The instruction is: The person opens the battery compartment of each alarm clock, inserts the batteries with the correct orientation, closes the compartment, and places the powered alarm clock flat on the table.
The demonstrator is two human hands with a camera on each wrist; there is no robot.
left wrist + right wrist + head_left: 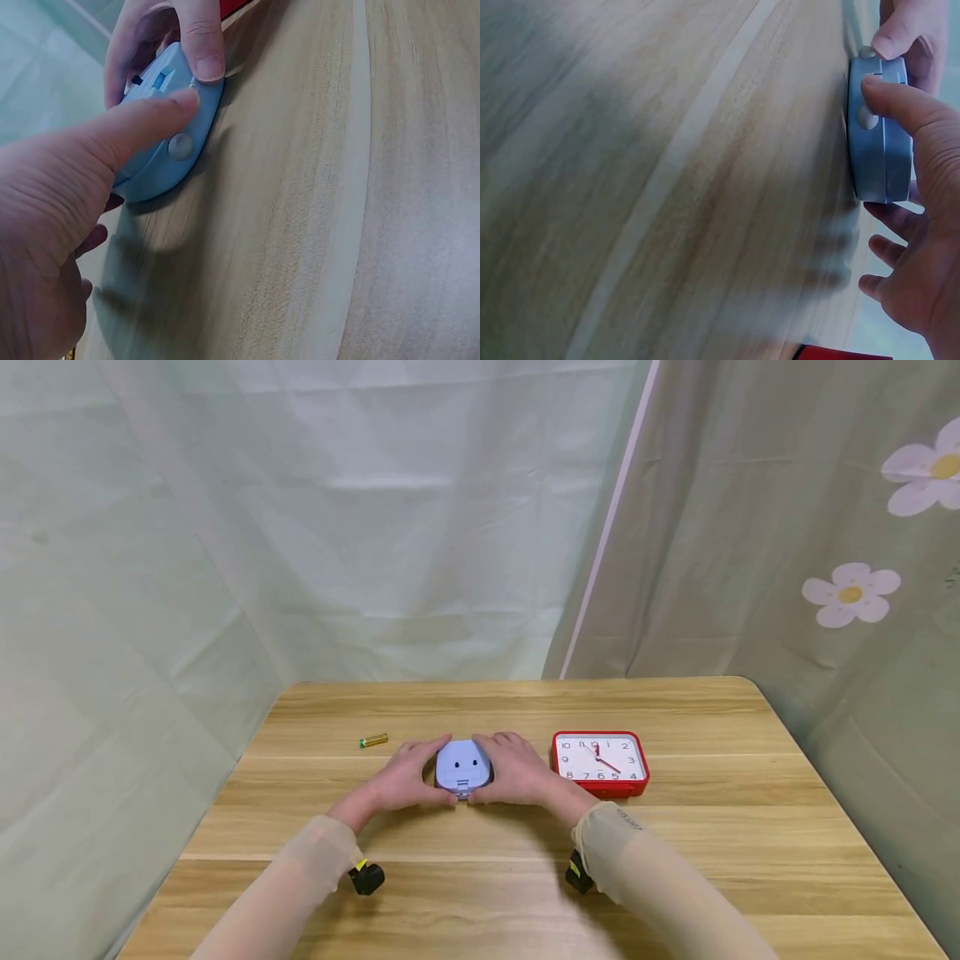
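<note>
A small light-blue alarm clock [462,763] lies on the table between both hands, seemingly face down, its face hidden. Two dark dots and a panel with a latch show on its upturned side. My left hand [411,777] grips it from the left, the thumb on the near edge. From the right, my right hand [519,770] holds it too, thumb near the other thumb. In the left wrist view a rounded grey foot [181,146] sticks out of the blue clock's edge beside the left thumb. Another grey foot [868,118] shows under the right thumb in the right wrist view.
A red-framed clock [600,763] lies face up just right of the right hand. One small battery [373,740] lies at the left, beyond the left hand. The wooden table [480,902] ends at a pale curtain [420,527] behind.
</note>
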